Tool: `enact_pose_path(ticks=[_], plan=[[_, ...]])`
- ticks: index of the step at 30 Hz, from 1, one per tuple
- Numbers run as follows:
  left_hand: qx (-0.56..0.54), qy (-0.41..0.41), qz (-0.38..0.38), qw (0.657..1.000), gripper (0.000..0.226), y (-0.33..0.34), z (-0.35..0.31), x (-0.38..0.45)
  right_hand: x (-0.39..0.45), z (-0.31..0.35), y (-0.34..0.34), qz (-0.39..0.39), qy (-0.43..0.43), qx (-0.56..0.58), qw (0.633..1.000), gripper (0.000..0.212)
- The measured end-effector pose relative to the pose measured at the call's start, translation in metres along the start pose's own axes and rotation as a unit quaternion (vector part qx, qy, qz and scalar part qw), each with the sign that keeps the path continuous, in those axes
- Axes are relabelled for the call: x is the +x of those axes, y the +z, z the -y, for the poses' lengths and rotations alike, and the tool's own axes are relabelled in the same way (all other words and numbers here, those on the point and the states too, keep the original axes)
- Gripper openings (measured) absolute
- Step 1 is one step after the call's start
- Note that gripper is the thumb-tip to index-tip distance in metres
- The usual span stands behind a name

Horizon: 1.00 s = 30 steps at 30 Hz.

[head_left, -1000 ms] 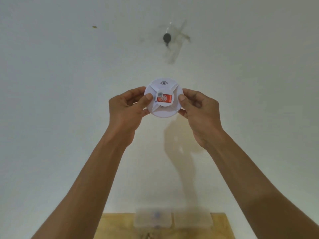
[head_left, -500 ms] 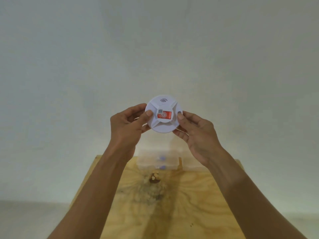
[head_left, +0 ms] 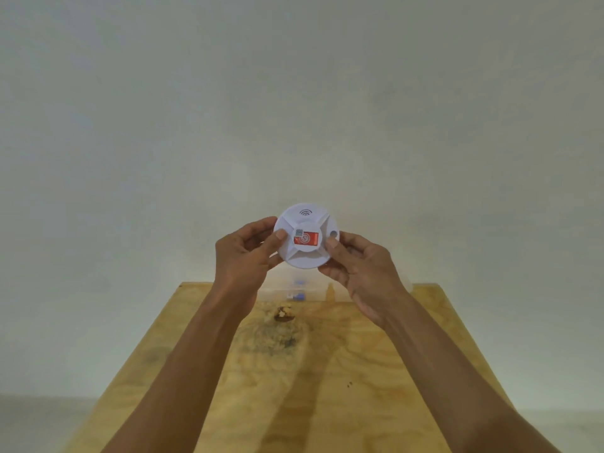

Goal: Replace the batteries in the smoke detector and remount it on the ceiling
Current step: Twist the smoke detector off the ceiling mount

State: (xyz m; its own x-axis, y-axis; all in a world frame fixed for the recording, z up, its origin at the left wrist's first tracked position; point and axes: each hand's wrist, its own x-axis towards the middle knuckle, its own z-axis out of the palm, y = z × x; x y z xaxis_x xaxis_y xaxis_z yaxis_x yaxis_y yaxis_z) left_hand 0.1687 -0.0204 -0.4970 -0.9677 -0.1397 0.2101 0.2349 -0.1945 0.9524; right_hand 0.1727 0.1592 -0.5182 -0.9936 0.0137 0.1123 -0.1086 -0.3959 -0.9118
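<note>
A round white smoke detector (head_left: 306, 256) with a red label at its centre and a small wave symbol near its top edge is held in the air in front of a pale wall. My left hand (head_left: 243, 256) grips its left rim, thumb on the face. My right hand (head_left: 359, 266) grips its right rim, thumb beside a small round hole. The detector's face points towards me. Its back is hidden.
A plywood table (head_left: 327, 371) with a dark knot (head_left: 283, 314) reaches from below my arms to the wall. A blurred clear plastic box (head_left: 299, 291) with small blue items stands at the table's far edge, partly behind my hands. The pale wall (head_left: 294, 109) fills the upper view.
The view has tilted down from the ceiling to the wall and table. Both hands have come down with the detector, which now hangs above the table's far edge.
</note>
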Motion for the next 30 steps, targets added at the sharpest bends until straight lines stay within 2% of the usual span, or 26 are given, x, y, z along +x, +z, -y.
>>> enact_pose_path(ticks=[4, 8, 10, 13, 15, 16, 18, 19, 21, 24, 27, 30], plan=[[0.047, 0.0, 0.024, 0.999, 0.022, 0.012, -0.009, -0.032, -0.037, 0.009, -0.006, -0.031, -0.093, -0.114, 0.989, 0.018], [0.133, -0.011, 0.057, 0.989, 0.049, 0.017, -0.015, -0.058, -0.07, 0.012, -0.011, -0.034, -0.206, -0.28, 0.937, 0.022], [0.156, -0.005, 0.073, 0.985, 0.059, 0.015, -0.015, -0.068, -0.085, 0.011, -0.009, -0.023, -0.241, -0.309, 0.92, 0.023], [0.144, 0.013, 0.087, 0.986, 0.05, 0.009, -0.011, -0.08, -0.097, 0.005, -0.008, -0.003, -0.267, -0.322, 0.908, 0.029], [0.12, 0.026, 0.09, 0.988, 0.044, 0.001, -0.005, -0.084, -0.099, 0.003, -0.009, 0.011, -0.238, -0.311, 0.92, 0.041], [0.108, 0.03, 0.089, 0.99, 0.047, -0.003, 0.0, -0.084, -0.098, 0.001, -0.01, 0.018, -0.2, -0.302, 0.932, 0.054], [0.086, 0.025, 0.085, 0.992, 0.065, -0.01, 0.011, -0.082, -0.092, -0.002, -0.014, 0.049, -0.107, -0.282, 0.952, 0.082], [0.078, 0.018, 0.087, 0.993, 0.072, -0.012, 0.016, -0.081, -0.088, -0.005, -0.017, 0.067, -0.064, -0.267, 0.959, 0.089], [0.073, 0.007, 0.104, 0.992, 0.073, -0.016, 0.03, -0.076, -0.08, -0.012, -0.023, 0.083, -0.006, -0.232, 0.969, 0.091], [0.072, -0.018, 0.15, 0.986, 0.063, -0.022, 0.053, -0.065, -0.068, -0.028, -0.036, 0.066, 0.018, -0.229, 0.971, 0.093], [0.118, -0.034, 0.182, 0.976, 0.077, -0.025, 0.079, -0.051, -0.058, -0.046, -0.052, 0.042, 0.011, -0.257, 0.965, 0.099], [0.159, -0.045, 0.206, 0.965, 0.088, -0.026, 0.105, -0.037, -0.049, -0.067, -0.068, 0.026, 0.006, -0.288, 0.957, 0.082]])
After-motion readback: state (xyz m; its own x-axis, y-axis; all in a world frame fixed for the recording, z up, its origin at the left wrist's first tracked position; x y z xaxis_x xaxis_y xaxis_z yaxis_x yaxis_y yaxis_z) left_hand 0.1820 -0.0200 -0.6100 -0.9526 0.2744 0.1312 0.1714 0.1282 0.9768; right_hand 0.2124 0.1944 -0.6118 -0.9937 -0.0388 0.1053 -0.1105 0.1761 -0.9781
